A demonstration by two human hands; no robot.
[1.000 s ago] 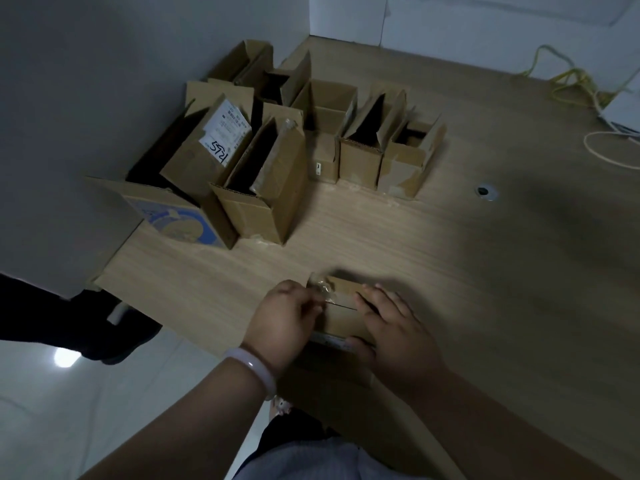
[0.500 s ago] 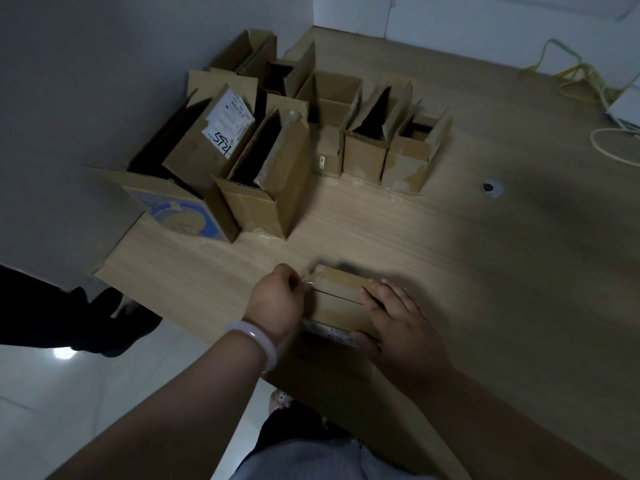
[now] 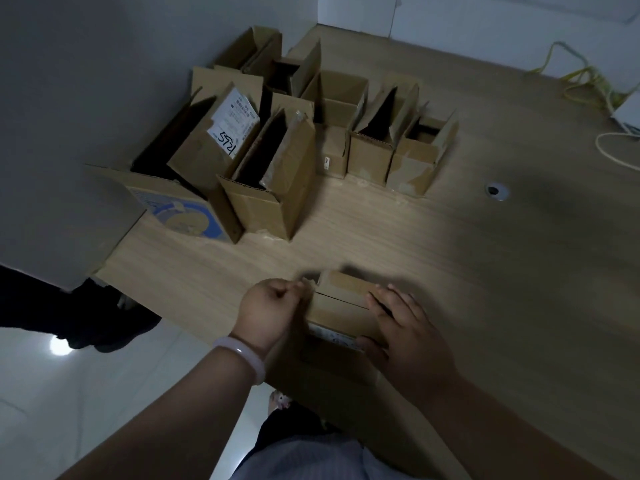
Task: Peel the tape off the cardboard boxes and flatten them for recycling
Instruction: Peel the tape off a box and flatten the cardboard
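Small box (image 3: pixel 341 303) sits at the tabletop's (image 3: pixel 450 271) near edge — left hand (image 3: pixel 268 308) pinches the tape end (image 3: pixel 306 284), right hand (image 3: pixel 403 327) spread flat, bracing it. Best to pull low and steady.

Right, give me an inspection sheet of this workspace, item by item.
Surface: wooden table, bare around the work spot, with a round grommet hole.
Job's things: small closed box near the front edge; cluster of opened boxes standing at the back left, one bearing a shipping label.
Clutter: nothing seen.
Grippers: left hand pinches a tape end at the small closed box's left corner; right hand lies flat on its right side.
Cables: yellow cable and white cable at far right.
Surroundings: grey wall left, pale floor below.
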